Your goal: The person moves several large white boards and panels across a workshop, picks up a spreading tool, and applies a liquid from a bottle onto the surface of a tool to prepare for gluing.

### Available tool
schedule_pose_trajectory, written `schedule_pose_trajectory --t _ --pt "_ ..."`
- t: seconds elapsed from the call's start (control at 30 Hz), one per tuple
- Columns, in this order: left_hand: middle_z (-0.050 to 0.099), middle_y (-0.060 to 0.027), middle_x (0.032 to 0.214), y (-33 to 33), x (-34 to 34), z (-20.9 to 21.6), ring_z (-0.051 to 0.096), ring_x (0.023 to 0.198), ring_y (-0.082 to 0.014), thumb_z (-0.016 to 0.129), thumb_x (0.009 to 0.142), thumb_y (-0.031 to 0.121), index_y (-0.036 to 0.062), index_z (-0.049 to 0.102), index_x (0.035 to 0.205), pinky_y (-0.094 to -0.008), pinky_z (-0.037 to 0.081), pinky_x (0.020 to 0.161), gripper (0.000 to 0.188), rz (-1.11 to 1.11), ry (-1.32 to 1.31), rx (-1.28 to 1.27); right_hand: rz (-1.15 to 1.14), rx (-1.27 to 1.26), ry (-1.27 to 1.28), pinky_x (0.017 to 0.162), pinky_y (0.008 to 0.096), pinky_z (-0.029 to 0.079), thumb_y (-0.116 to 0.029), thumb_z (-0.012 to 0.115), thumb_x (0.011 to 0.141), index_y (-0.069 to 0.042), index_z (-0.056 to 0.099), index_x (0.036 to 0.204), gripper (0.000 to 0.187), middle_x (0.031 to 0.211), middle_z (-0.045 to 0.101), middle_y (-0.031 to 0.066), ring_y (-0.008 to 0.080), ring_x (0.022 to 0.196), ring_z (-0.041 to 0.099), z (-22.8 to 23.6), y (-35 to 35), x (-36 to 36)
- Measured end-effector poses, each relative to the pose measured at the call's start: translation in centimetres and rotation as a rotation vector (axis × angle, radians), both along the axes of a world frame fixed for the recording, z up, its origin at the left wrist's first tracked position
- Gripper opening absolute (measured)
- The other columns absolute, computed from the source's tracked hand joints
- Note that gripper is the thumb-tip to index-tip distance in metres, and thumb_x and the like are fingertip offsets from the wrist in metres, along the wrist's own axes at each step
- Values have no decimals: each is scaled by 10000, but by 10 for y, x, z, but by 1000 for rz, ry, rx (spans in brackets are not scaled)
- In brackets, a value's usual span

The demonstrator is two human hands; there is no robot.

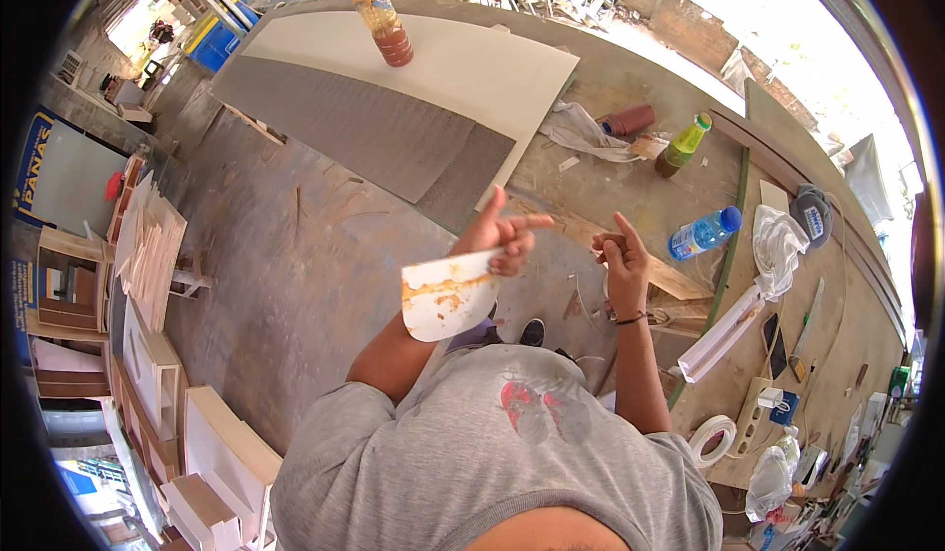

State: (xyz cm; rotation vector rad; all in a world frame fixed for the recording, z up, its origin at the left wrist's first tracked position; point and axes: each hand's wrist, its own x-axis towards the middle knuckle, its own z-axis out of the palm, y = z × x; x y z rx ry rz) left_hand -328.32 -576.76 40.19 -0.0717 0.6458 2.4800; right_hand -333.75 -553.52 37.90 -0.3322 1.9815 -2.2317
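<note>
My left hand grips a flat white spreader with one rounded end and orange-brown smears on its face. The lower fingers curl around its edge, while the thumb and index finger stick out free. My right hand is raised a little to the right, its index finger stretched out and the others partly curled, with nothing visible in it. Beyond both hands, a grey-brown sheet lies over a larger cream-white sheet on the workbench. A plastic bottle of reddish-brown liquid stands on the cream-white sheet.
On the bench to the right are a green bottle, a blue-capped water bottle, a brown cup, white rags, a cap and a tape roll. Stacked boards and wooden boxes stand at left.
</note>
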Motion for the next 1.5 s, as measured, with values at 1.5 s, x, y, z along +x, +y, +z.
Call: schedule_pose_trajectory --t 1.5 --pt "421 -7 661 9 3 29 370 507 -108 499 828 578 30 563 1142 -239 328 476 636 872 247 404 183 670 641 792 308 454 -53 555 807 -53 491 1215 412 1074 562 143 241 973 553 28 22 -5"
